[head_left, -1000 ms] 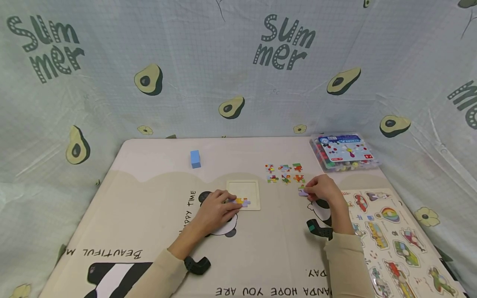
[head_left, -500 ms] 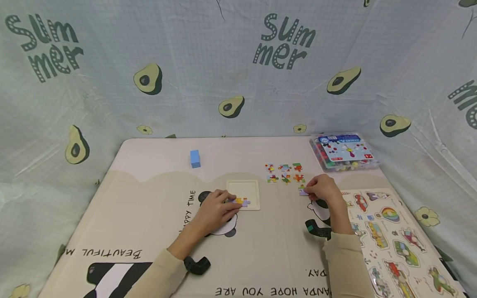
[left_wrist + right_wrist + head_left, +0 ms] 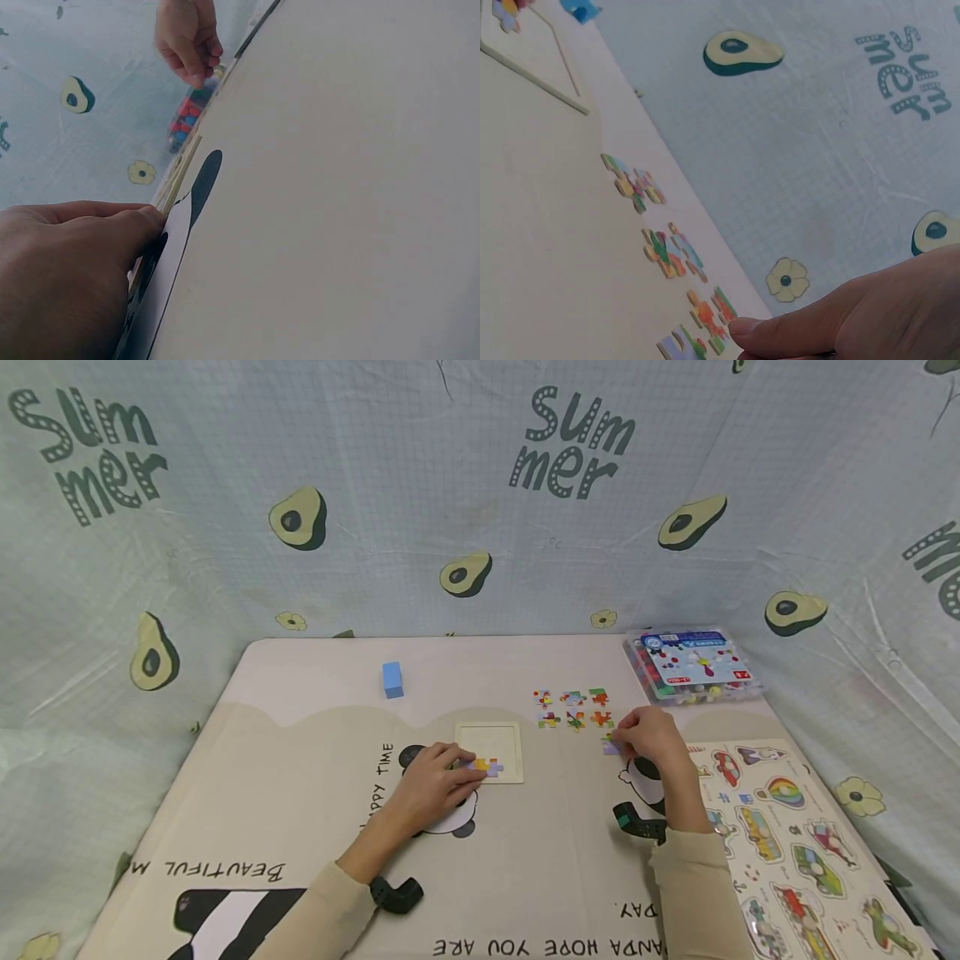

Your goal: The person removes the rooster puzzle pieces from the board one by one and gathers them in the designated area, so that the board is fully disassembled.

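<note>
A square wooden puzzle tray (image 3: 508, 743) lies mid-table, with a few joined yellow and purple jigsaw pieces (image 3: 492, 767) in its near part. My left hand (image 3: 435, 783) rests on the tray's left side, its thumb and fingertips over the pieces; the contact underneath is hidden. Over to the right, my right hand (image 3: 651, 739) is just above a purple-and-green jigsaw piece (image 3: 611, 747), thumb and fingers bent loosely. That piece lies on the table below the fingertips. Beyond it, several other loose jigsaw pieces (image 3: 665, 253) form two rows.
A clear plastic box (image 3: 693, 667) of coloured beads stands at the back right. The blue block (image 3: 392, 680) is towards the back left. A board of sticker-like pictures (image 3: 802, 852) covers the table's right side. Behind the table hangs an avocado-print cloth (image 3: 360, 568).
My right hand has risen slightly away from the purple-and-green jigsaw piece, which now shows a little more. My left hand and the tray have stayed in place.
</note>
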Available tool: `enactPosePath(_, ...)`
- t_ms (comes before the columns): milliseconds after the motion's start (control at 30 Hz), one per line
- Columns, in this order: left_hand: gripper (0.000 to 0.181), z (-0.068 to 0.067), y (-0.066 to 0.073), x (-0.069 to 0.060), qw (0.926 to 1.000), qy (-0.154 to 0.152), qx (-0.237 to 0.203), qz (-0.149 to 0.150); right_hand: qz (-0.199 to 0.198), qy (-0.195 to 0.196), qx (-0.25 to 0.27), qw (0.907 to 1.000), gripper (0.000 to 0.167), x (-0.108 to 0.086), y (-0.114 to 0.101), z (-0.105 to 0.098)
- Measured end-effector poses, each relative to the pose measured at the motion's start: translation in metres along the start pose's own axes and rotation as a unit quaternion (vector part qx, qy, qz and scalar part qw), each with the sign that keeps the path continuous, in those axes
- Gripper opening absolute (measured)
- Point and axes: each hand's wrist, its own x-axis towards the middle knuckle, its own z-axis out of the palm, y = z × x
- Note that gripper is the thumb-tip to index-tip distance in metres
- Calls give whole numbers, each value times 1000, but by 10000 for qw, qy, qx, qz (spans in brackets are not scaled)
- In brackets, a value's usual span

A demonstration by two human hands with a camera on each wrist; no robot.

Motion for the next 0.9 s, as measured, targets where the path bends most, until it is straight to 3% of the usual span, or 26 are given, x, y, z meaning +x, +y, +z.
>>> enactPosePath(400, 14, 0, 0, 0, 9998, -74, -93, -169, -917, 554, 41, 9942, 23, 0, -30, 24)
enactPosePath(667, 11, 1, 1, 0, 9985, -50, -277, -477, -1220, 470, -30, 9914, 23, 0, -55, 50)
enactPosePath(900, 10, 2, 0, -1, 9979, 91, -428, -477, -1614, 305, -116, 9864, 22, -3, -72, 74)
